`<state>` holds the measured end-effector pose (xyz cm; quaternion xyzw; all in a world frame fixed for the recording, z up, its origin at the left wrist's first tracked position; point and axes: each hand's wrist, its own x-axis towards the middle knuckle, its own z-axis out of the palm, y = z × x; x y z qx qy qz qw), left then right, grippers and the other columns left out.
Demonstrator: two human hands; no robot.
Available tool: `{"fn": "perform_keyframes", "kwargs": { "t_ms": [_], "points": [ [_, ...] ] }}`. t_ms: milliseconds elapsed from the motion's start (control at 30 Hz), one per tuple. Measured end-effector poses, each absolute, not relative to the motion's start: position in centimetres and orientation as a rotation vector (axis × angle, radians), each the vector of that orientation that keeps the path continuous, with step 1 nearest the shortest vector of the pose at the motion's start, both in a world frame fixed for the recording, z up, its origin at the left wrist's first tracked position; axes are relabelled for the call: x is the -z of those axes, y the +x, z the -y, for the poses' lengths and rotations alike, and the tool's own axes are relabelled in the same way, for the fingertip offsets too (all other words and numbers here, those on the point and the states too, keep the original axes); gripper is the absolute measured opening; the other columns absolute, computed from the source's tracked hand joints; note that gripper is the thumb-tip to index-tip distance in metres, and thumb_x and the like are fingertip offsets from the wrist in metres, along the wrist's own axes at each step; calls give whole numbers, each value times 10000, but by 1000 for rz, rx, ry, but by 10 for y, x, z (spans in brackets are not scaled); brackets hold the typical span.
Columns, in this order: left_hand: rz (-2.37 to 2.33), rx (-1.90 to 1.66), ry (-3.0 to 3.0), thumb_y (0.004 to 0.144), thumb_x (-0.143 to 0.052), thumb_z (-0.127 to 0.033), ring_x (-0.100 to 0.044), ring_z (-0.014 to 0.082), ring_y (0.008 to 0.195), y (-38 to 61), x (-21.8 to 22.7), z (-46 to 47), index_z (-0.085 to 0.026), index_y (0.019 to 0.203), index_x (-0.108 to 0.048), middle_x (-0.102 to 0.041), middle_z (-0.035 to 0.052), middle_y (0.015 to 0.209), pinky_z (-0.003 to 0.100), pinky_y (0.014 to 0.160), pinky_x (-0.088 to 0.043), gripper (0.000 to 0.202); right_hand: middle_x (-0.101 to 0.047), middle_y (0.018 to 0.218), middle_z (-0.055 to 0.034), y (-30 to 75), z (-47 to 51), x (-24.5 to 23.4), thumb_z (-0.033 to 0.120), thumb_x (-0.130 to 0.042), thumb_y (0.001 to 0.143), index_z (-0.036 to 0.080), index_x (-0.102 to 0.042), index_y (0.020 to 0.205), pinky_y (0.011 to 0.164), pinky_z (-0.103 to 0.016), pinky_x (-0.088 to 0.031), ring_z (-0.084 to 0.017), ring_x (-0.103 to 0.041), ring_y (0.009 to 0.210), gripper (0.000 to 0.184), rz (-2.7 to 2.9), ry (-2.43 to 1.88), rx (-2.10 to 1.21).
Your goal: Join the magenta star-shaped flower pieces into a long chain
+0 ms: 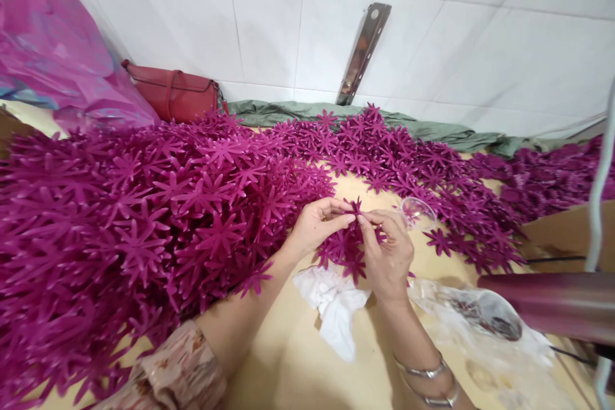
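Between my fingertips, near the middle of the head view, is a small magenta star-shaped flower piece (355, 206). My left hand (321, 223) pinches it from the left with thumb and forefinger. From the right, my right hand (388, 245) pinches the same piece, its fingers curled. Several more magenta flower pieces (342, 246) lie on the table just below and behind my hands. A crumpled white cloth (331, 304) rests on the pale yellow table (288, 371) between my forearms. Just right of my right hand sits a small clear round dish (418, 213).
A big heap of magenta flower pieces (192, 198) covers the left, and another pile (398, 154) runs along the back. At right are a clear plastic bag (480, 314), a dark magenta cylinder (552, 304) and a white pole (600, 198). A red handbag (173, 93) leans against the tiled wall.
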<state>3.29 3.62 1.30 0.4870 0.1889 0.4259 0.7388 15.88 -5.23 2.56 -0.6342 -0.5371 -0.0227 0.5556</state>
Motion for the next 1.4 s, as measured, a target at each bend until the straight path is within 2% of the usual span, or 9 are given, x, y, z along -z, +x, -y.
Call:
{"fn": "perform_keyframes", "kwargs": {
  "t_ms": [333,533,667,767,833,933,1000,1167,1400],
  "points": [
    [-476,-895,1004,680,-914,-361,-626,95,736,30,-21,-37,-134,898,-712,-715,-6,810,241,759,-489,373,-649,880,-20,156,52,-28,352,-620,983,206,-671,896,827,-322,-466,-181,-602,861,178,1165,-1477,-141],
    [-556,-973,979,727,-874,-344,-596,76,721,30,-19,-39,-151,895,-680,-683,-18,801,220,764,-492,321,-581,816,12,160,51,-28,423,-639,960,197,-630,892,746,-284,-412,-145,-515,756,236,919,-1409,-287],
    [-603,-1089,915,741,-863,-354,-615,86,751,31,-16,-43,-184,1023,-621,-657,-27,848,231,765,-544,409,-560,784,33,163,49,-28,429,-681,927,203,-615,902,707,-265,-395,-125,-484,707,237,797,-1347,-322],
    [-577,-1154,863,760,-852,-356,-634,105,801,31,-15,-44,-236,1134,-555,-645,-35,906,293,798,-606,493,-614,827,29,161,48,-27,447,-714,896,220,-628,1020,713,-262,-431,-129,-540,729,273,748,-1297,-442],
    [-574,-1170,883,784,-832,-362,-630,105,842,31,-14,-44,-229,1093,-587,-645,-23,955,294,822,-613,416,-672,911,8,159,46,-27,468,-733,877,234,-631,1071,754,-280,-481,-150,-610,809,321,664,-1208,-579],
    [-622,-1158,909,826,-792,-359,-618,99,884,32,-11,-45,-190,992,-676,-662,3,1005,258,856,-590,264,-703,943,-13,158,42,-27,614,-699,868,234,-642,1002,782,-311,-533,-168,-655,846,406,452,-1076,-750],
    [-649,-1157,884,830,-786,-343,-624,101,899,33,-9,-46,-179,980,-713,-682,13,1019,261,887,-579,235,-704,917,-19,158,41,-28,690,-666,861,231,-647,969,778,-320,-548,-167,-659,815,471,405,-1044,-796],
    [-615,-1175,843,803,-813,-337,-654,119,936,35,-7,-46,-188,1018,-750,-713,19,1031,313,969,-565,269,-698,833,12,157,45,-27,457,-827,797,219,-683,947,719,-270,-511,-133,-622,726,316,645,-1219,-739],
    [-621,-1164,921,811,-808,-377,-653,122,918,34,-8,-44,-197,1038,-755,-727,24,1040,310,974,-545,294,-696,741,15,155,48,-26,431,-799,810,204,-686,891,667,-264,-487,-130,-596,662,267,716,-1330,-640]
  ]
}}
